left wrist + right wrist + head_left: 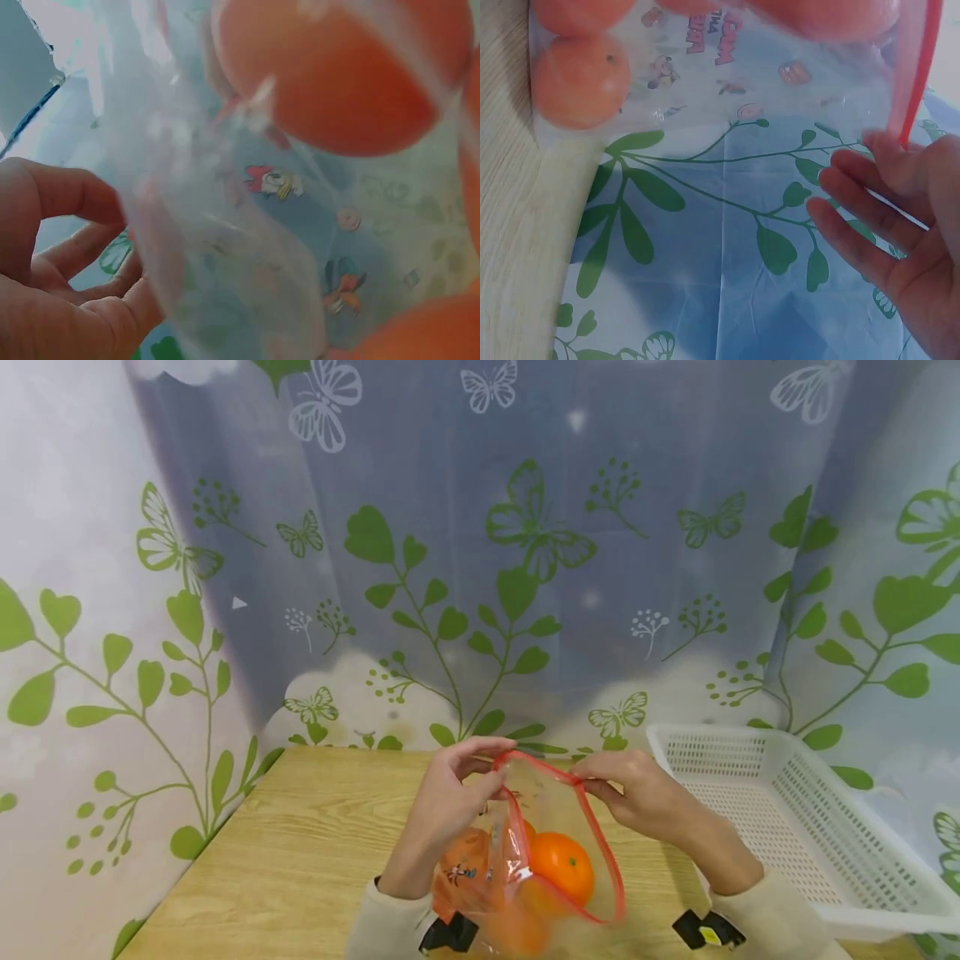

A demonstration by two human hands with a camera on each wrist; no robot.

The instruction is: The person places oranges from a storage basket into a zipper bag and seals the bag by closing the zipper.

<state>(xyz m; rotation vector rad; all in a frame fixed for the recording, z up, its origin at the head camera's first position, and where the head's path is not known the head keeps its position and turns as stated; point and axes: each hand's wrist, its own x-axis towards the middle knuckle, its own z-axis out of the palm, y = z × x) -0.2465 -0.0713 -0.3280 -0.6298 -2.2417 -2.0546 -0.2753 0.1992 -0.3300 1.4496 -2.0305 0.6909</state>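
Observation:
A clear plastic zip bag (705,97) with a red rim and small cartoon prints is held up over the table, its mouth spread wide. Several oranges (564,864) are inside it; in the right wrist view one orange (581,81) sits low in a corner. My left hand (453,793) pinches the red rim on the left between thumb and fingers. On the other side my right hand (637,789) pinches the rim at its upper right corner, the other fingers loosely bent in the right wrist view.
A white plastic basket (813,893) with slotted walls stands at the right end of the wooden table (247,877). Behind and beside the table hangs a curtain (450,468) printed with leaves and butterflies.

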